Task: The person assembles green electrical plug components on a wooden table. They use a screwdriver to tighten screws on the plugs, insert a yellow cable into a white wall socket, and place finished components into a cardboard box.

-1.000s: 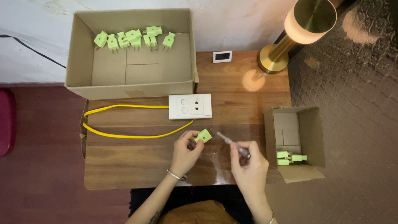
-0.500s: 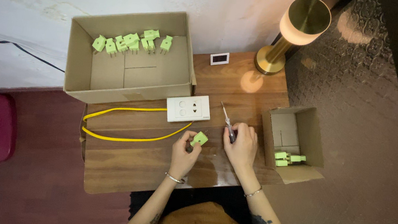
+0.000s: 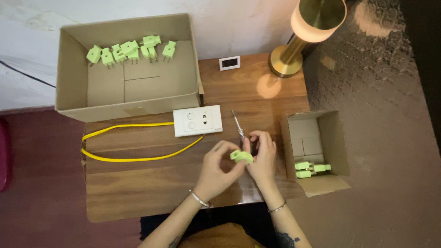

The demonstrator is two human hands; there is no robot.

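Both hands meet over the wooden table (image 3: 127,197), just in front of the white socket block (image 3: 198,120). The left hand (image 3: 216,168) pinches a light green plug (image 3: 241,156) between thumb and curled fingers, and the right hand (image 3: 263,157) closes on the same plug from the other side, so the plug sits between the two hands, lifted a little off the wood. A small screwdriver (image 3: 238,125) lies on the table just right of the socket block, close above the right hand; whether the fingers touch it cannot be told. This looks like the handling step on a single plug, and the next move seems to call for a steady grip and fine finger work, since the plug is small. It is pale green and stubby; its pins are hidden by the fingers. More green plugs (image 3: 128,51) lie in the large cardboard box (image 3: 71,80) behind the socket block, a few others (image 3: 310,168) in the small box (image 3: 340,150) to its right
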